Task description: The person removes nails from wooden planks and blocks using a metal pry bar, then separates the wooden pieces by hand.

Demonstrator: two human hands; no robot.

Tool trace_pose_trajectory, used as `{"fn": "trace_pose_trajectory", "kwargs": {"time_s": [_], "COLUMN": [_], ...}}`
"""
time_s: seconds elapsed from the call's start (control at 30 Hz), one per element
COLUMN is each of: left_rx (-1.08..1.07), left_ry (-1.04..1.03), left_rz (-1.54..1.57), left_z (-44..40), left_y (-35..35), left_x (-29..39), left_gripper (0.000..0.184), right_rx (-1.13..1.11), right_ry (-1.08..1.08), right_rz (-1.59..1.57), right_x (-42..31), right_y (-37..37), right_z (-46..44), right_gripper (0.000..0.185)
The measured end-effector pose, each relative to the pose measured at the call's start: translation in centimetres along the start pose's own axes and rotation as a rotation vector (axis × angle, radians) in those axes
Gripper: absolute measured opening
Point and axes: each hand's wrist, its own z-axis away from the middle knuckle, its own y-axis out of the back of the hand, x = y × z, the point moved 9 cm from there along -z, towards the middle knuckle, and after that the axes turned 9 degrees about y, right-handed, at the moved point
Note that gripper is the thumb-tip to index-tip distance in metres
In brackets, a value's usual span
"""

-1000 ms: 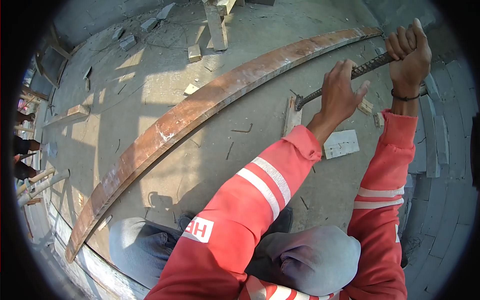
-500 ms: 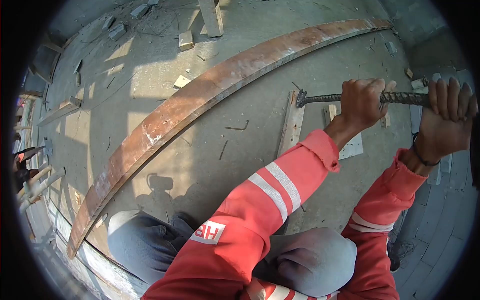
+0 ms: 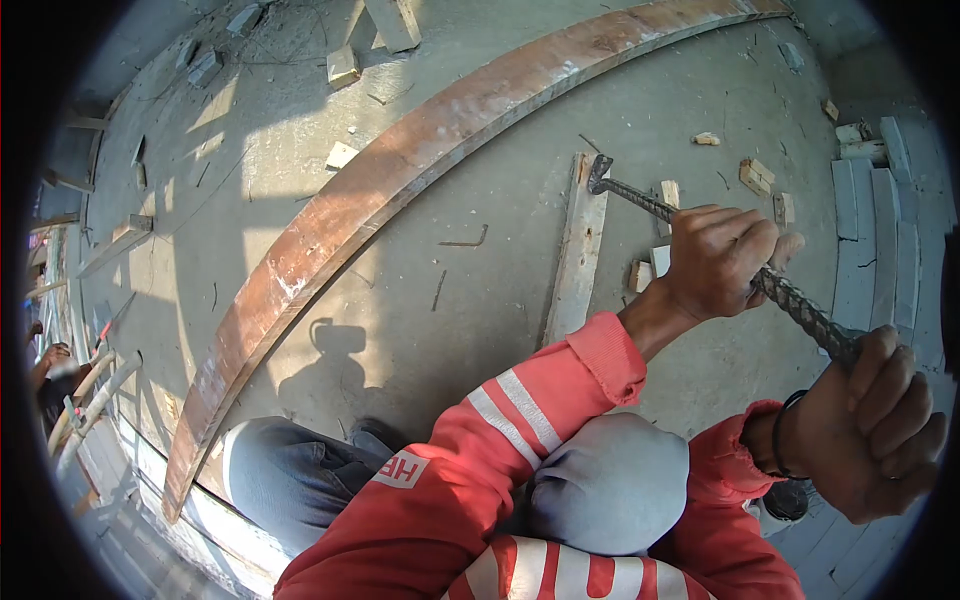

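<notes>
A ribbed steel crowbar (image 3: 808, 308), like bent rebar with a hooked claw, slants down to the right. Its claw touches the upper end of a narrow wooden batten (image 3: 577, 245) on the floor, near a nail. My left hand (image 3: 722, 258) is wrapped around the middle of the bar. My right hand (image 3: 872, 430) is closed around its lower right end, which the fingers hide. Two bent or loose nails, one of them an L-shaped nail (image 3: 465, 240), lie on the concrete left of the batten.
A long curved board (image 3: 400, 160) arcs across the floor. Small wood blocks (image 3: 757, 176) lie to the right, beside stacked grey planks (image 3: 868, 235). Scrap wood (image 3: 343, 67) is scattered at the back. Another person's hand (image 3: 52, 355) shows at the far left.
Both hands have brought the crowbar's handle end down, the right hand most, so the bar now slopes instead of lying nearly level. Its claw stays at the batten's end.
</notes>
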Motion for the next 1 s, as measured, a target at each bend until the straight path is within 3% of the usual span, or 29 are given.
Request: {"fn": "trace_pose_trajectory", "kwargs": {"time_s": [0.07,0.1,0.27,0.33,0.53,0.6,0.63,0.67,0.7,0.73,0.8,0.83,0.93,1.0], "left_rx": [-0.063,-0.060,-0.122,-0.270,-0.298,-0.318,-0.342,-0.367,-0.362,-0.368,-0.363,-0.355,-0.314,-0.318], "left_ry": [0.008,0.012,-0.026,0.006,0.020,0.046,0.038,0.023,0.030,0.039,0.027,0.019,0.025,0.041], "left_rz": [0.010,0.001,0.027,0.007,0.030,0.048,0.048,0.049,0.049,0.062,0.043,0.060,0.078,0.083], "left_z": [1.1,1.7,5.3,7.1,7.2,7.3,7.5,7.4,7.3,7.4,7.4,7.3,7.2,7.6], "left_y": [0.3,0.5,1.9,2.3,1.7,1.8,1.4,1.1,1.0,1.0,0.7,0.9,1.8,2.7], "left_x": [0.5,0.7,2.3,2.9,3.9,3.5,3.3,3.1,3.3,3.4,3.3,3.4,3.0,2.9], "left_gripper": [0.042,0.042,0.040,0.042,0.043,0.042,0.041,0.040,0.039,0.039,0.038,0.039,0.039,0.038], "right_rx": [-0.008,0.106,0.075,0.210,0.199,-0.060,-0.063,-0.026,0.017,0.028,-0.285,-0.257,-0.101,-0.129], "right_ry": [0.085,0.111,0.225,0.230,0.103,-0.176,-0.177,-0.527,-0.885,-0.893,-1.369,-1.700,-1.838,-1.892], "right_rz": [-0.132,-0.117,-0.064,0.086,0.218,0.107,0.111,0.173,0.237,0.248,0.620,0.533,0.456,0.488], "right_x": [-0.8,-1.2,-3.8,-5.2,-7.4,-5.4,-6.5,-5.0,-4.1,-4.4,-3.3,-3.4,-3.5,-3.6], "right_y": [-1.1,-0.8,-2.6,-2.2,-1.1,-3.6,-3.5,-2.5,-1.6,-1.6,-0.9,-1.9,-2.6,-4.2], "right_z": [1.7,3.1,8.6,12.9,14.0,11.1,9.5,9.0,9.9,9.0,10.7,12.2,13.4,14.6], "right_gripper": [0.037,0.037,0.043,0.044,0.053,0.046,0.046,0.036,0.039,0.039,0.057,0.062,0.065,0.067]}}
